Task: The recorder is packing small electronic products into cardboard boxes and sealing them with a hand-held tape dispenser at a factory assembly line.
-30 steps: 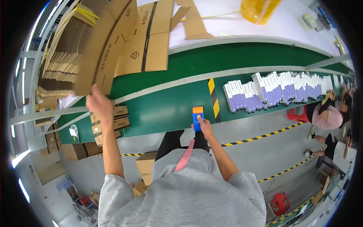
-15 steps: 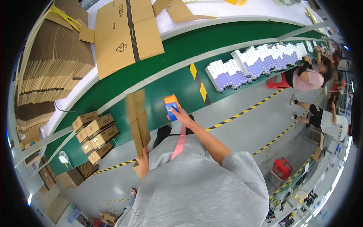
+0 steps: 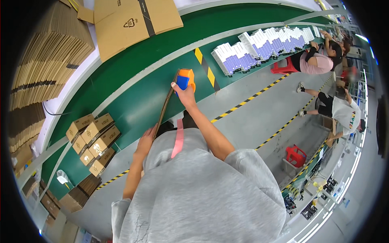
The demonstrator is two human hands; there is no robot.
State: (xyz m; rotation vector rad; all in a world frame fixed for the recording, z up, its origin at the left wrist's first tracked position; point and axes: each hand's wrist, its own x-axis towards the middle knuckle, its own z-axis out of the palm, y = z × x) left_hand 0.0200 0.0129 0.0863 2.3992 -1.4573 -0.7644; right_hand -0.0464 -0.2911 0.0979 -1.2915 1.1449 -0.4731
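Note:
Seen almost edge-on, a flattened brown cardboard box [image 3: 165, 106] rises in front of me. My left hand [image 3: 146, 142] is closed on its lower, near end. In my right hand [image 3: 186, 97] is an orange and blue tape dispenser [image 3: 183, 83], its fingers wrapped round it. The dispenser is right beside the cardboard's upper end. My right thumb is close to that edge; whether it touches the cardboard I cannot tell. Both are over the green tabletop [image 3: 142, 97].
Several small closed cartons [image 3: 97, 141] are stacked to the left. Folded cardboard [image 3: 52, 56] stands in a tall pile at far left, beside a large flat carton [image 3: 133, 28]. White and purple boxes [image 3: 239, 56] line the bench at right. Co-workers [image 3: 320, 62] are farther right.
The cardboard has turned from showing its face to nearly edge-on and tilted right at the top. The tape dispenser has moved farther away, up beside it. My left hand has moved up.

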